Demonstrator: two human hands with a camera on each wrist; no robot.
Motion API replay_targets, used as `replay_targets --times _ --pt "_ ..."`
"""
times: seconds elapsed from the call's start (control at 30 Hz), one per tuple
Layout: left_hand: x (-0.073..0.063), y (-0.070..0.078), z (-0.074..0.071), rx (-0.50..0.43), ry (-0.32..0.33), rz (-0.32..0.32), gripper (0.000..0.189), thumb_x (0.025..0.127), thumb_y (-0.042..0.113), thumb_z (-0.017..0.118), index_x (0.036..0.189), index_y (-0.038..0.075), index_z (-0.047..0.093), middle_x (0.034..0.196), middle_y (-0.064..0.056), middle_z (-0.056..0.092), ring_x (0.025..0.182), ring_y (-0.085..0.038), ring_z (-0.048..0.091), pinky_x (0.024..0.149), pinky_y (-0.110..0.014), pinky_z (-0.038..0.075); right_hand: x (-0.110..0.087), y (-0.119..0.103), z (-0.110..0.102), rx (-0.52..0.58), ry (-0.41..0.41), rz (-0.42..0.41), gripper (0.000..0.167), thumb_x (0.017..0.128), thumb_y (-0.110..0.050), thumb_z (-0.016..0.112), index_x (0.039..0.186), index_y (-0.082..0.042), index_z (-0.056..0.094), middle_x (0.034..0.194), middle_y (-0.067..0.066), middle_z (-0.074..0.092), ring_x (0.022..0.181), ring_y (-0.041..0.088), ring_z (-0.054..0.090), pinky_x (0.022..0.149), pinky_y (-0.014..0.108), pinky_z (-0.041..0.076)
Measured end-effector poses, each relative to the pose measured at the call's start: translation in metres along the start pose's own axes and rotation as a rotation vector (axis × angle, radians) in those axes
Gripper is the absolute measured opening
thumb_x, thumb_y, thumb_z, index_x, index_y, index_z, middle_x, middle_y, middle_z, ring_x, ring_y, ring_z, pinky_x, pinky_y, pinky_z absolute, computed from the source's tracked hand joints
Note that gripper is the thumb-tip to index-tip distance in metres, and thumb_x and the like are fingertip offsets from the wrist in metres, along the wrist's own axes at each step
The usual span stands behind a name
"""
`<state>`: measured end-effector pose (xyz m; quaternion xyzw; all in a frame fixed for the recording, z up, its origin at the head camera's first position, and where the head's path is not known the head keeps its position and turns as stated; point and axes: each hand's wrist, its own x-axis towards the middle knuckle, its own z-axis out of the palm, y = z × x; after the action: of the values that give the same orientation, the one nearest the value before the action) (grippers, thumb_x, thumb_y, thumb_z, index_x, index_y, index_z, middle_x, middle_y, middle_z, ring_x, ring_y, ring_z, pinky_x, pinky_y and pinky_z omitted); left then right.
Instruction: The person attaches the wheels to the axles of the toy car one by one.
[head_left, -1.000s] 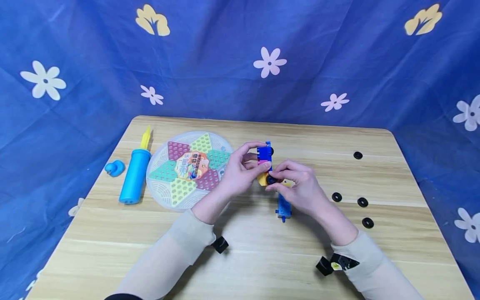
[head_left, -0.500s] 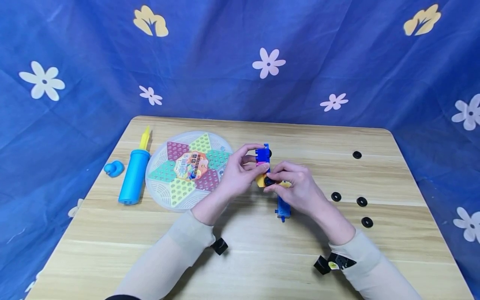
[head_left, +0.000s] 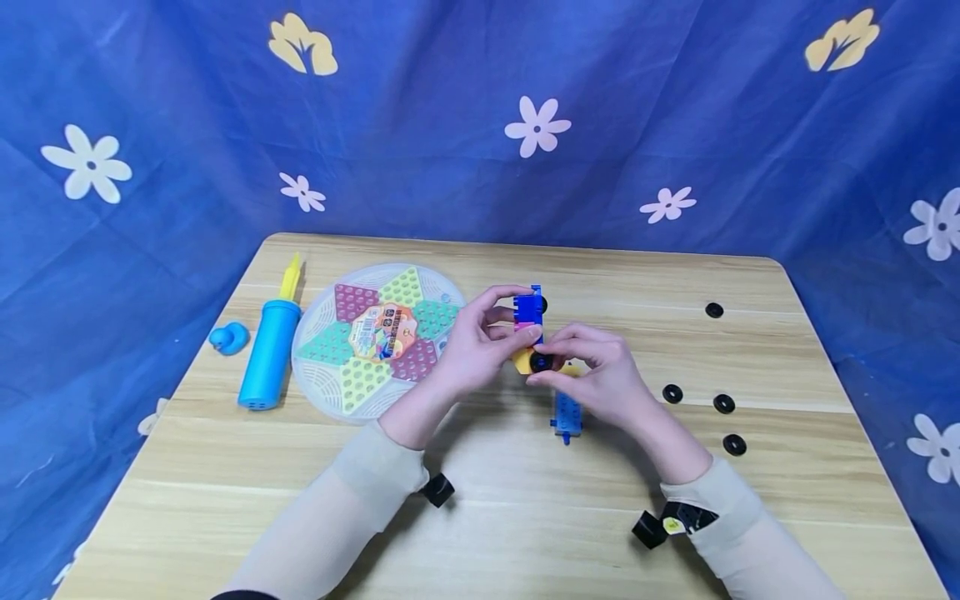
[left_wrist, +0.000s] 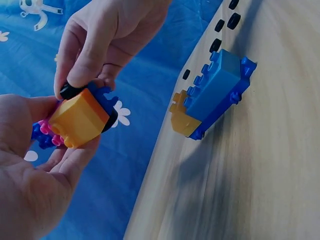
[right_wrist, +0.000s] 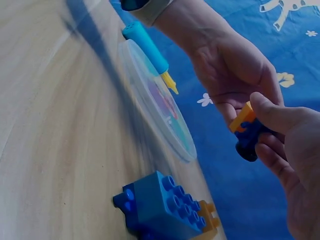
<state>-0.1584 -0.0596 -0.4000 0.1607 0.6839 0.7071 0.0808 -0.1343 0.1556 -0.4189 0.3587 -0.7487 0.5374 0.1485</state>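
Right of the game board (head_left: 382, 332), toy vehicle (left_wrist: 82, 120) gripped by left hand (head_left: 480, 343), black wheel (head_left: 541, 362) pinched at its flank by right hand (head_left: 603, 375); wheel-fitting apparently in hand, square pressure against a steady hold seemingly called for.

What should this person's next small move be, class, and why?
Probably pressing the round black wheel firmly onto the yellow, pink and blue plastic block toy: the right hand holds it against the toy's side while the left hand grips the toy.
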Motion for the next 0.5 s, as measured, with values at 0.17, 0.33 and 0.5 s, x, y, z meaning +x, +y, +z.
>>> replay_targets --times 0.17,0.33,0.5 --pt "-0.001 0.000 -0.002 -0.006 0.000 -0.003 0.047 0.099 0.005 0.076 0.142 0.013 0.060 0.114 -0.018 0.072 0.092 -0.033 0.077 0.079 -0.042 0.065 -0.002 0.000 -0.010 0.002 -0.020 0.011 0.040 0.071 0.004 0.097 0.108 -0.004 0.082 0.097 0.002 0.074 0.080 0.018 0.071 0.075 0.028 0.061" --pt "-0.002 -0.001 -0.004 0.009 -0.003 -0.006 0.048 0.099 0.007 0.076 0.143 0.017 0.060 0.115 -0.017 0.071 0.091 -0.033 0.077 0.076 -0.040 0.065 -0.007 0.003 -0.030 -0.049 0.008 0.057 0.040 0.073 0.004 0.096 0.109 -0.005 0.081 0.098 0.000 0.074 0.082 0.018 0.072 0.083 0.028 0.061" --pt "-0.004 -0.001 -0.005 0.040 -0.010 -0.020 0.047 0.100 0.008 0.076 0.143 0.019 0.061 0.116 -0.016 0.071 0.092 -0.031 0.077 0.077 -0.038 0.064 -0.013 0.012 -0.059 -0.027 0.083 0.125 0.034 0.076 0.014 0.090 0.105 -0.001 0.080 0.097 0.006 0.074 0.080 0.018 0.072 0.081 0.028 0.062"
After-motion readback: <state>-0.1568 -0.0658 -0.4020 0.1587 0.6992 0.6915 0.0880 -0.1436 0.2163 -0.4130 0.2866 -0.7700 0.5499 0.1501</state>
